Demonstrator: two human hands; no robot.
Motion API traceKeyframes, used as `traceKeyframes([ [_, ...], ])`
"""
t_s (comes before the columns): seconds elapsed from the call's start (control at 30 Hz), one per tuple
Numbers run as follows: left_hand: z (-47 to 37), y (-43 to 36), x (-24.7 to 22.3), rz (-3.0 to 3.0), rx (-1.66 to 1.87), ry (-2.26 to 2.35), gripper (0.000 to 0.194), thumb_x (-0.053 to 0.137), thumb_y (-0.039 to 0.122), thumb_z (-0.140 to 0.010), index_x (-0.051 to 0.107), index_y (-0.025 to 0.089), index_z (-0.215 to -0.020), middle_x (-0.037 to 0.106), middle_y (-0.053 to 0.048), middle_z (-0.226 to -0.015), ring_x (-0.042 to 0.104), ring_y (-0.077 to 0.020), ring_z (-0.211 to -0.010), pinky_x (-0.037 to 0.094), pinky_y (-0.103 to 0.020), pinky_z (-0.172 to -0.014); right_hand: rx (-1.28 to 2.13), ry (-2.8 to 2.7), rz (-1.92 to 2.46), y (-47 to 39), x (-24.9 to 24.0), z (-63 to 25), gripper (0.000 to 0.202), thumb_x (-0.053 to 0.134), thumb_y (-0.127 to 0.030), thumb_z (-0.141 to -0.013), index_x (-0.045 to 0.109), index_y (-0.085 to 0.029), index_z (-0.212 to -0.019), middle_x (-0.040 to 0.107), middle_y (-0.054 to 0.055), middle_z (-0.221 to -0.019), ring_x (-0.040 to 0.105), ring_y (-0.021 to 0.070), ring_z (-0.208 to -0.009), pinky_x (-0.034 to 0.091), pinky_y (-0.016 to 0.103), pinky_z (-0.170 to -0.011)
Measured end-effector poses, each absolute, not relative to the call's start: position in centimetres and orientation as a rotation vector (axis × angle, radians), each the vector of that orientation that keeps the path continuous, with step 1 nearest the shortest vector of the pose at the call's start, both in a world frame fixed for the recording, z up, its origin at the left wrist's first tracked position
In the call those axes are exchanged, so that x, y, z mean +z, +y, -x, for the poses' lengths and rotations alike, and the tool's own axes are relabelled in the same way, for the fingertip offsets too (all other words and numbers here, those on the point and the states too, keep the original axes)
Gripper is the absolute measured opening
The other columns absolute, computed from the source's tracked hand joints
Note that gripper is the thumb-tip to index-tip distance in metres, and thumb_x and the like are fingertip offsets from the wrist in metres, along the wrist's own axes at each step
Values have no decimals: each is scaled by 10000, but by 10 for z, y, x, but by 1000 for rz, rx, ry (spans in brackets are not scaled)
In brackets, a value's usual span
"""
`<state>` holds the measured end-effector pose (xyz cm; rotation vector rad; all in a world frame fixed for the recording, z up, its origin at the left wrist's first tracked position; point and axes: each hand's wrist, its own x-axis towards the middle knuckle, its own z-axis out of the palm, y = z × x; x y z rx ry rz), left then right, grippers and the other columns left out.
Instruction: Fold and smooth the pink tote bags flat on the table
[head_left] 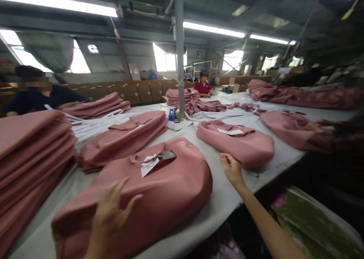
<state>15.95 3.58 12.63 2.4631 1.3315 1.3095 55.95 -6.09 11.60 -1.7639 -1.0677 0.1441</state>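
My left hand [112,209] is open, slightly blurred, with fingers spread over the near stack of folded pink garments [176,179]. A white tag [149,165] and a dark tag [168,155] lie by the collar on top of this stack. My right hand [231,170] is beside the near edge of a second folded pink bundle [247,145], its fingertips drawn together. Whether anything is pinched between them I cannot make out. A white label [229,131] rests on that second bundle. Both bundles lie on the pale cloth-covered table [220,198].
Tall folded pink piles [31,156] stand at the left, with another tagged bundle [127,135] behind the near one. A grey post [179,50] rises mid-table by a blue tape dispenser [171,115]. Co-workers sit across the table; another person's hands [315,126] touch a garment at right.
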Motion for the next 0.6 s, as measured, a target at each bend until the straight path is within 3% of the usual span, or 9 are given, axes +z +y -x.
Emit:
traceKeyframes([
  [0.13,-270,30,145,-2763,446,1093,926,595,662,-746,329,114,-1443,450,-215,-1400,446,-393,-1253,361,-510,-1039,430,-1082,1742,-81,55,-551,577,284,-587,-935,590,-111,-1048,664,91,-756,650,225,-705,530,360,-642],
  [0.23,-303,29,150,-2722,-62,1109,1001,605,673,-716,308,61,-1451,524,-265,-1291,529,-437,-1130,406,-539,-949,546,-1174,1638,-89,30,-523,583,450,-604,-870,531,-129,-1199,662,137,-1037,630,243,-993,512,395,-860],
  [0.3,-303,30,151,-2758,-146,995,1006,639,701,-655,385,89,-1412,574,-230,-1194,550,-416,-1071,437,-510,-906,585,-1211,1595,-94,24,-513,731,655,-574,-736,453,-149,-1295,551,161,-1273,501,268,-1210,403,423,-1028],
  [0.37,-297,30,148,-2840,-133,881,1006,693,730,-545,484,131,-1325,577,-188,-1150,546,-389,-1041,456,-482,-885,631,-1204,1601,-97,21,-511,849,780,-489,-604,432,-166,-1307,494,151,-1337,440,283,-1260,345,424,-1077],
  [0.47,-293,30,138,-2925,-125,872,888,721,739,-469,584,157,-1126,601,-141,-1049,569,-354,-955,484,-453,-828,666,-1129,1666,-95,19,-515,806,822,-362,-505,486,-172,-1212,561,117,-1224,516,291,-1137,409,414,-1003],
  [0.6,-300,35,135,-2972,-73,983,688,788,619,-482,580,189,-977,652,-88,-938,620,-325,-862,502,-382,-713,674,-1071,1676,-83,18,-513,568,762,-341,-549,519,-182,-1037,641,49,-959,594,252,-875,498,362,-768],
])
